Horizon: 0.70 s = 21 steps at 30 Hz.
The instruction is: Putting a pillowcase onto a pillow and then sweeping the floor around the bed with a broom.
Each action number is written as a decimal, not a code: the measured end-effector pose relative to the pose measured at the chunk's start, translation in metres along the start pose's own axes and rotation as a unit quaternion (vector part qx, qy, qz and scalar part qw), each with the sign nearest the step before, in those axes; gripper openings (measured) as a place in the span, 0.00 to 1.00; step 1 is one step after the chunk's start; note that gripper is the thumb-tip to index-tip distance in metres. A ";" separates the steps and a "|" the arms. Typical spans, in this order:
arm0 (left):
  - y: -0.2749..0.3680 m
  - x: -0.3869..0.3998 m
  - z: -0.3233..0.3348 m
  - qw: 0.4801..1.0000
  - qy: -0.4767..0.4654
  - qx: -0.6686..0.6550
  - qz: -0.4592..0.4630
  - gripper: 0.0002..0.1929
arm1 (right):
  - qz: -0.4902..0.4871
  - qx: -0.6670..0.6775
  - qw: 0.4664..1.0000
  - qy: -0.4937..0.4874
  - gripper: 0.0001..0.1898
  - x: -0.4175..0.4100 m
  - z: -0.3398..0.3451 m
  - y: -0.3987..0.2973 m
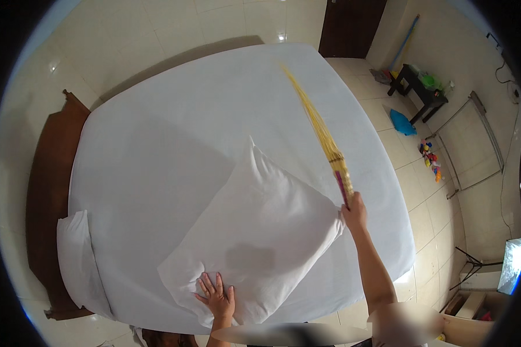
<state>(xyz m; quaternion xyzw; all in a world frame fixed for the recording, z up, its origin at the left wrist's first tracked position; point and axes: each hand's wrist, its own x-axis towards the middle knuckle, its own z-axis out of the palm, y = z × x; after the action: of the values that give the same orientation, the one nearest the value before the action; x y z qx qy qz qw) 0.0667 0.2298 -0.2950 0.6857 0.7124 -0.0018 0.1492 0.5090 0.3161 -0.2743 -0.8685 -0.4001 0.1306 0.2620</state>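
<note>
My right hand (355, 212) grips the bound handle of a yellow stick broom (323, 130), whose thin bristles point away from me over the bed. A white pillow (252, 217) lies slantwise on the white-sheeted mattress (156, 173), close in front of me. Flat on the pillow's near left part rests my left hand (219, 297), fingers spread, holding nothing. The right hand is beside the pillow's right corner; whether it touches that corner I cannot tell.
A brown wooden headboard (54, 195) borders the bed at left, with a second white pillow (80, 264) against it. On the right-hand floor are toys (430, 158), a blue pouch (402, 122), a black stool (421, 89) and a metal frame (492, 130). A lit softbox (513, 264) stands lower right.
</note>
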 end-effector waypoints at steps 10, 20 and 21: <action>-0.071 -0.036 -0.008 0.964 0.095 -0.113 -0.220 0.34 | -0.055 -0.033 0.902 -0.427 0.21 -0.239 -0.034 -0.008; -0.211 -0.128 0.066 0.901 0.144 -0.294 -0.285 0.31 | 0.074 -0.005 0.876 -0.476 0.19 -0.331 -0.033 -0.019; -0.229 -0.141 0.078 0.863 0.189 -0.387 -0.262 0.31 | 0.052 -0.021 0.820 -0.570 0.20 -0.346 -0.042 -0.040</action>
<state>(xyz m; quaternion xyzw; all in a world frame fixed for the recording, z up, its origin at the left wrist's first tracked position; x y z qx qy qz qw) -0.1385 0.0627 -0.3858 0.3477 0.8240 0.3644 0.2595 0.2789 0.0593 -0.2110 -0.6641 -0.4345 0.6072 -0.0383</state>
